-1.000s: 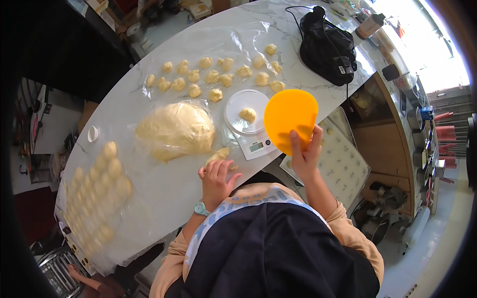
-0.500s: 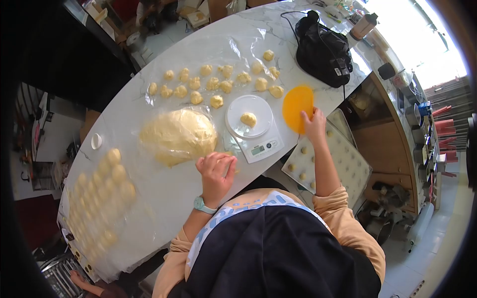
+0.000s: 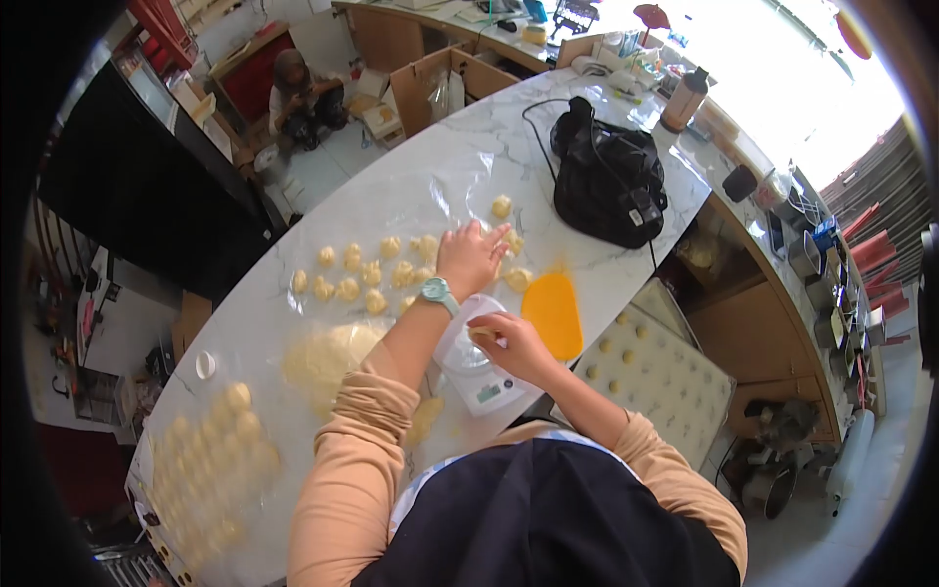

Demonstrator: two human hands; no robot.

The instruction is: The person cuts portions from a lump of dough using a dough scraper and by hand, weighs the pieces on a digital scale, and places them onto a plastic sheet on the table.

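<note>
My right hand (image 3: 514, 344) is closed around a small dough piece (image 3: 482, 334) just above the pan of the white kitchen scale (image 3: 486, 393). Stretched across the table, my left hand (image 3: 469, 258) has its fingers spread among the dough pieces (image 3: 390, 247) on the plastic sheet; what lies under the palm is hidden. A pale watch (image 3: 439, 291) is on that wrist. To the right of the scale lies a yellow-orange dough scraper (image 3: 554, 318), its far edge blurred. The large dough mass (image 3: 318, 367) is partly covered by my left forearm.
Rows of dough balls (image 3: 210, 450) lie under plastic at the left. A black bag (image 3: 608, 176) and a brown bottle (image 3: 685, 100) are at the far right. A tray (image 3: 675, 382) with small dough rounds sits below the table edge. Another person (image 3: 301, 98) crouches in the background.
My right hand has let go of the scraper and taken the dough piece from the scale. My left hand has moved from beside the dough mass forward to the small pieces. The view has tilted up.
</note>
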